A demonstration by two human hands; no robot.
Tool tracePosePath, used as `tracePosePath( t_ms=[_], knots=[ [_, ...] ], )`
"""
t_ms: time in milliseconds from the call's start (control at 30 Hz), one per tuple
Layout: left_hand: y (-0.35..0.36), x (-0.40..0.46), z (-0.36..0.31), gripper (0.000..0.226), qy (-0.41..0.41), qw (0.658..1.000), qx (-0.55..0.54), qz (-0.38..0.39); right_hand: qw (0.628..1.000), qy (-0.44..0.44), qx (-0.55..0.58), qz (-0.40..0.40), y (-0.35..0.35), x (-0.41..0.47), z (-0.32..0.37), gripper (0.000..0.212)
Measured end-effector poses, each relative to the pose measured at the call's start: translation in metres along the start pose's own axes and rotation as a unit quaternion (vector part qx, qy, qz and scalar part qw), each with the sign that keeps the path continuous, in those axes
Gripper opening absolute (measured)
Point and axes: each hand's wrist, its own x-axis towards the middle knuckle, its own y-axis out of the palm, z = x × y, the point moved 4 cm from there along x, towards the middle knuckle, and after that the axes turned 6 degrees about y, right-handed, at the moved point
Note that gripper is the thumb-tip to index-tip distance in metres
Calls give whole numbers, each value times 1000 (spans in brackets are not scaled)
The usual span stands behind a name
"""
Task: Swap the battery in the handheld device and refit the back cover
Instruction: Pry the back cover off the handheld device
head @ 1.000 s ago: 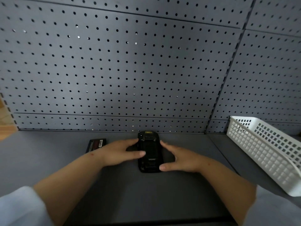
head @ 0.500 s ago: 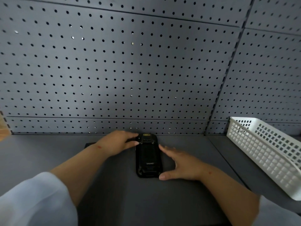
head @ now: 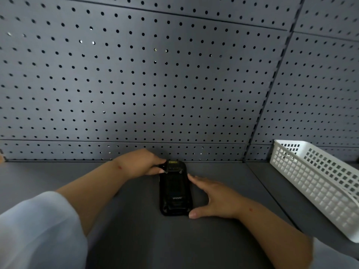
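Note:
The black handheld device (head: 175,189) lies back up on the dark grey table, its long side pointing away from me, its back cover on it. My left hand (head: 139,164) is at its far left corner, with thumb and fingertips pinching that corner. My right hand (head: 215,199) lies flat beside its right edge, fingers spread. The thumb tip touches the near right corner and the fingertips reach the upper right edge. No loose battery shows; my left forearm covers the table to the left of the device.
A white plastic basket (head: 318,183) stands at the right on the table (head: 136,239). A grey pegboard wall (head: 155,84) rises right behind the device. Pale sleeves show at both lower corners.
My left hand slid from the middle of the device up to its far left corner. The small dark battery seen at the left a second ago is now hidden. My right hand barely moved.

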Motion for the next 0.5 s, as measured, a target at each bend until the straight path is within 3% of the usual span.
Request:
tracePosePath(
  t_ms=[367,500],
  knots=[
    [3,5,-1,40,19,998,34,-55,1000,2,3,2,1,2,0,114],
    [2,7,0,39,22,997,34,-58,1000,-1,6,-3,1,2,0,105]
  ],
)
